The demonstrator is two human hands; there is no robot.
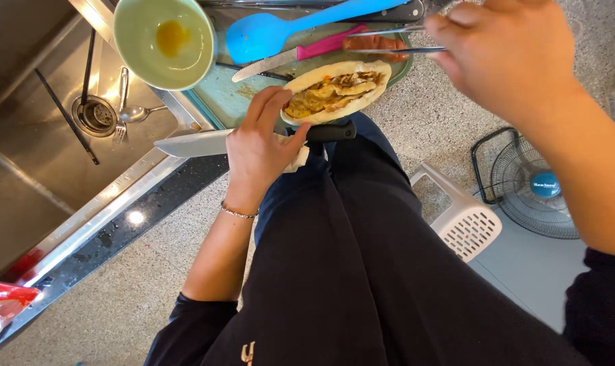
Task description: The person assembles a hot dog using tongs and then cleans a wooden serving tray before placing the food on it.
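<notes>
My left hand [257, 152] cups the left end of a folded flatbread [334, 91] stuffed with scrambled egg, holding it over the edge of a green cutting board [229, 95]. My right hand [504, 54], at the top right, grips thin metal tongs [399, 49] that pinch a reddish sausage [375, 43] just above the bread. A large kitchen knife [192, 144] with a black handle lies on the counter edge, partly under my left hand.
A green bowl [164, 42] with yolk residue, a blue spatula [267, 34] and a pink-handled knife [321, 46] sit by the board. The steel sink [43, 135] holds cutlery. On the floor stand a fan [531, 183] and a white plastic basket [467, 224].
</notes>
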